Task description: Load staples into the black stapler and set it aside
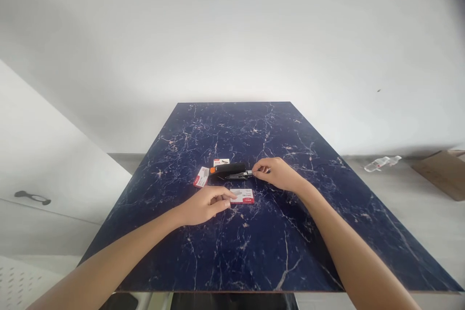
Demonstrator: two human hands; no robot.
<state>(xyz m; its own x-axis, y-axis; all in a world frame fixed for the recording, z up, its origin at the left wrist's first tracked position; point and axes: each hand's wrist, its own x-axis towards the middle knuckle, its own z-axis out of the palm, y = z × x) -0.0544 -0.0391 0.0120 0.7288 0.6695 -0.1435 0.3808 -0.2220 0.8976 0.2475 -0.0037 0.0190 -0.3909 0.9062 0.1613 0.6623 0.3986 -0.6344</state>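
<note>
A black stapler (pixel 229 170) with an orange patch at its left end lies on the dark blue marbled table (pixel 250 126). At the stapler's right end, my right hand (pixel 274 172) pinches its slim metal part between thumb and fingertips. My left hand (pixel 209 204) is on the near side, thumb and index finger closed at the left end of a red and white staple box (pixel 244 196), which lies flat. A second, similar box (pixel 201 177) lies tilted by the stapler's left end. Behind the stapler is a third box (pixel 221 162), partly hidden.
The table's far edge stands near a white wall (pixel 232 34). To the left is a white panel with a dark handle (pixel 32 198). On the floor at right are a clear plastic bottle (pixel 381 163) and a cardboard box (pixel 441 174).
</note>
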